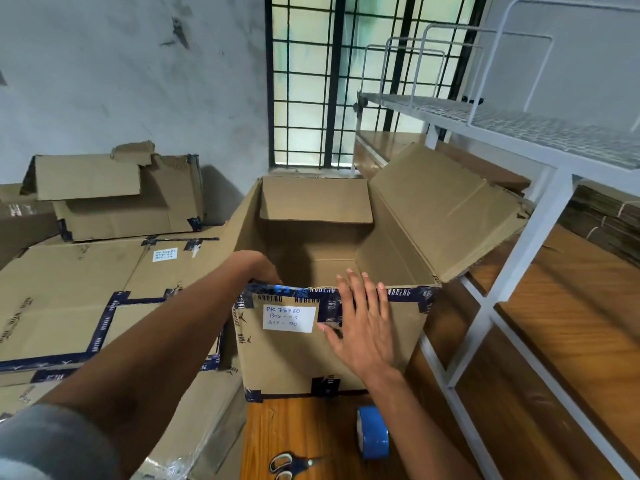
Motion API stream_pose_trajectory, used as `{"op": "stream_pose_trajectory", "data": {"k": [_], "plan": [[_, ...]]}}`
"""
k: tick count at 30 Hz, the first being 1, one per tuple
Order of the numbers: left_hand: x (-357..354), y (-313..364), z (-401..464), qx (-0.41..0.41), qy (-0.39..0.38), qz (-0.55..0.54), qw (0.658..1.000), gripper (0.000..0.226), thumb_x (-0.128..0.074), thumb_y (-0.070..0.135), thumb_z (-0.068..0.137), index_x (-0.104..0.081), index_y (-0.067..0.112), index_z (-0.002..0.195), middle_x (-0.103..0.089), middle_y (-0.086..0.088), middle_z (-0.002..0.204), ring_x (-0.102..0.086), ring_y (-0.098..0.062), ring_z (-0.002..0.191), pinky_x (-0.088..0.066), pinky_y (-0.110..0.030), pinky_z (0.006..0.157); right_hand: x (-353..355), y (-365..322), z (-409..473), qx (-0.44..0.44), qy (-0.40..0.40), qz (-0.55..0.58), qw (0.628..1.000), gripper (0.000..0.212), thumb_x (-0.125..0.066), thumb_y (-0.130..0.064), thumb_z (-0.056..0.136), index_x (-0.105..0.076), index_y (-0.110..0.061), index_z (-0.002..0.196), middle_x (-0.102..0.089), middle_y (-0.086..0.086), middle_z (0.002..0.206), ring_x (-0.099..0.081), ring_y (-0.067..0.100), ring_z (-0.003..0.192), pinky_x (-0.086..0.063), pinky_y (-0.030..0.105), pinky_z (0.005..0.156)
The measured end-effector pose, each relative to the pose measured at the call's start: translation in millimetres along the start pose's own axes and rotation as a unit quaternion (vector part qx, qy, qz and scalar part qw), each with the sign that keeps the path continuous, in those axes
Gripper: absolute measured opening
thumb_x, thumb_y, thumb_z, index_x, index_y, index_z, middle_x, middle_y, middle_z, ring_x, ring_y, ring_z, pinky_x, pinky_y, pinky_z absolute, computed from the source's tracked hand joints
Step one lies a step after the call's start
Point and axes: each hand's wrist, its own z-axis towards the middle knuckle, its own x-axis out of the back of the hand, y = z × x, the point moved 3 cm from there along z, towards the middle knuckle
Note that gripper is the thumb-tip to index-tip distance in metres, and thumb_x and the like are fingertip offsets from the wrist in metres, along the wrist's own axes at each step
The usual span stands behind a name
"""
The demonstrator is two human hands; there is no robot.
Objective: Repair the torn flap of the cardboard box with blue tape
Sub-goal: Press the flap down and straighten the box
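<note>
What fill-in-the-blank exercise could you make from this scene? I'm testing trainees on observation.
1. The right hand lies flat against the near side of the open cardboard box, beside a white ____.
2. The roll of blue tape stands on the ____ floor.
3. Left of the roll lie the ____.
4. The left hand holds the box's top ____.

Answers: label; wooden; scissors; edge

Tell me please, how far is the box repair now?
Done: blue tape strips already lie along the near top edge of the open box.
In hand: the right hand presses flat there; the left hand grips the rim.
Left: the tape roll and scissors lie unused; whether more strips are needed is unclear.
</note>
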Motion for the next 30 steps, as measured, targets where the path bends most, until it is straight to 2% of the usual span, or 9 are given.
{"op": "stream_pose_trajectory", "data": {"k": [3, 5, 8, 10, 12, 14, 16, 19, 30], "plan": [[9.1, -1.6, -1.3, -0.012, 0.048, 0.005, 0.999, 0.035, -0.051, 0.04, 0.112, -0.068, 0.011, 0.101, -0.071, -0.01, 0.103, -0.067, -0.018, 0.082, -0.053, -0.034, 0.08, -0.4, 3.0, 0.3, 0.003, 0.001, -0.004, 1.0, 0.103, -0.061, -0.072, 0.089, -0.019, -0.02, 0.168, -0.017, 0.009, 0.176, -0.018, 0.033, 0.162, -0.013, 0.057, 0.131], [18.0, -6.5, -8.5, -0.025, 0.1, -0.038, 0.994, 0.04, -0.06, 0.038, 0.109, -0.06, 0.003, 0.126, -0.07, -0.014, 0.114, -0.069, -0.022, 0.088, -0.057, -0.035, 0.077, -1.9, 3.8, 1.4, 0.0, 0.0, -0.003, 1.0, 0.105, -0.062, -0.072, 0.088, -0.019, -0.02, 0.168, -0.017, 0.009, 0.176, -0.018, 0.033, 0.162, -0.013, 0.057, 0.131], [30.1, -20.5, -19.9, -0.095, 0.174, -0.14, 0.97, 0.067, -0.074, 0.029, 0.1, -0.036, 0.014, 0.154, -0.061, -0.018, 0.139, -0.065, -0.031, 0.117, -0.056, -0.042, 0.096, -4.7, 1.8, 2.7, -0.007, 0.004, -0.001, 1.0, 0.106, -0.061, -0.077, 0.086, -0.024, -0.018, 0.166, -0.02, 0.01, 0.175, -0.018, 0.035, 0.162, -0.014, 0.059, 0.13], [36.6, -38.9, -22.8, -0.147, 0.244, -0.245, 0.927, 0.071, -0.079, 0.017, 0.095, -0.037, 0.018, 0.153, -0.062, -0.014, 0.133, -0.063, -0.031, 0.119, -0.056, -0.047, 0.104, -6.0, 1.3, 3.7, -0.006, 0.013, 0.002, 1.0, 0.107, -0.06, -0.079, 0.084, -0.027, -0.016, 0.165, -0.023, 0.01, 0.174, -0.017, 0.035, 0.162, -0.014, 0.059, 0.13], [36.6, -61.2, -31.0, -0.169, 0.252, -0.436, 0.848, 0.089, -0.082, 0.012, 0.092, -0.027, 0.023, 0.161, -0.062, -0.016, 0.133, -0.067, -0.035, 0.118, -0.059, -0.054, 0.104, -7.0, -0.1, 3.8, -0.002, 0.016, 0.001, 1.0, 0.111, -0.057, -0.081, 0.085, -0.023, -0.015, 0.167, -0.016, 0.011, 0.176, -0.012, 0.034, 0.163, -0.013, 0.06, 0.13], [29.2, -74.9, -39.4, -0.189, 0.235, -0.559, 0.772, 0.086, -0.083, 0.011, 0.09, -0.032, 0.018, 0.159, -0.066, -0.016, 0.13, -0.07, -0.032, 0.114, -0.06, -0.048, 0.101, -8.9, -0.8, 2.5, -0.002, 0.021, -0.007, 1.0, 0.115, -0.054, -0.082, 0.086, -0.013, -0.014, 0.169, -0.002, 0.011, 0.178, -0.002, 0.033, 0.165, -0.01, 0.06, 0.131], [12.2, -78.4, -47.0, -0.194, 0.214, -0.552, 0.782, 0.058, -0.079, 0.018, 0.095, -0.053, 0.005, 0.145, -0.073, -0.014, 0.119, -0.074, -0.031, 0.107, -0.061, -0.04, 0.09, -11.2, -1.5, 0.5, -0.002, 0.021, -0.009, 1.0, 0.117, -0.055, -0.082, 0.086, -0.008, -0.014, 0.17, 0.005, 0.01, 0.178, 0.003, 0.033, 0.165, -0.008, 0.06, 0.131], [-11.7, -77.0, -52.4, -0.196, 0.222, -0.499, 0.815, 0.025, -0.072, 0.025, 0.101, -0.07, 0.01, 0.12, -0.078, -0.013, 0.109, -0.075, -0.031, 0.099, -0.061, -0.037, 0.074, -12.8, -1.6, 0.4, 0.001, 0.018, -0.012, 1.0, 0.119, -0.055, -0.083, 0.086, -0.006, -0.014, 0.17, 0.006, 0.011, 0.178, 0.003, 0.034, 0.164, -0.01, 0.06, 0.131], [-10.5, -70.7, -41.5, -0.16, 0.245, -0.572, 0.766, 0.033, -0.071, 0.024, 0.103, -0.064, -0.005, 0.119, -0.07, -0.019, 0.102, -0.071, -0.031, 0.089, -0.061, -0.036, 0.062, -14.0, 0.7, -1.5, 0.007, 0.003, -0.033, 0.999, 0.118, -0.055, -0.078, 0.089, 0.003, -0.013, 0.169, 0.012, 0.014, 0.177, 0.007, 0.037, 0.164, -0.012, 0.061, 0.13]]}}
